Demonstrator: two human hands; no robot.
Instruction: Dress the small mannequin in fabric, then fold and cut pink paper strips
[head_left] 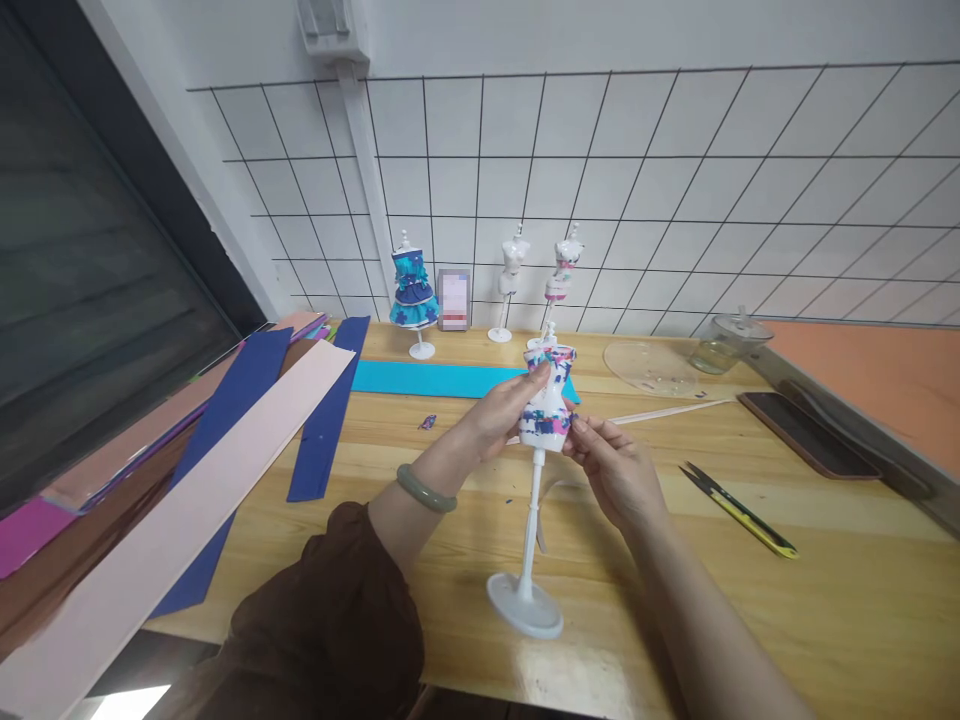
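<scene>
A small white mannequin [546, 425] on a stand, its torso marked with blue, pink and teal patches, is tilted over the wooden table. My left hand [504, 412] is wrapped round the torso from the left, thumb on the chest. At the right side of the hips, the fingers of my right hand [611, 460] are pinched together; whatever is between them is too small to make out. The round base [525, 606] of the stand is below my hands. A thin pale strip [541, 535] lies behind the stand's pole, partly hidden.
Yellow and black snips [739, 508] and a dark phone [806, 434] lie at right, near a glass jar [729, 342]. Pink [187, 510] and blue strips cover the left. Behind are a turquoise strip [427, 380], a dressed mannequin [414, 290] and two white ones [513, 268].
</scene>
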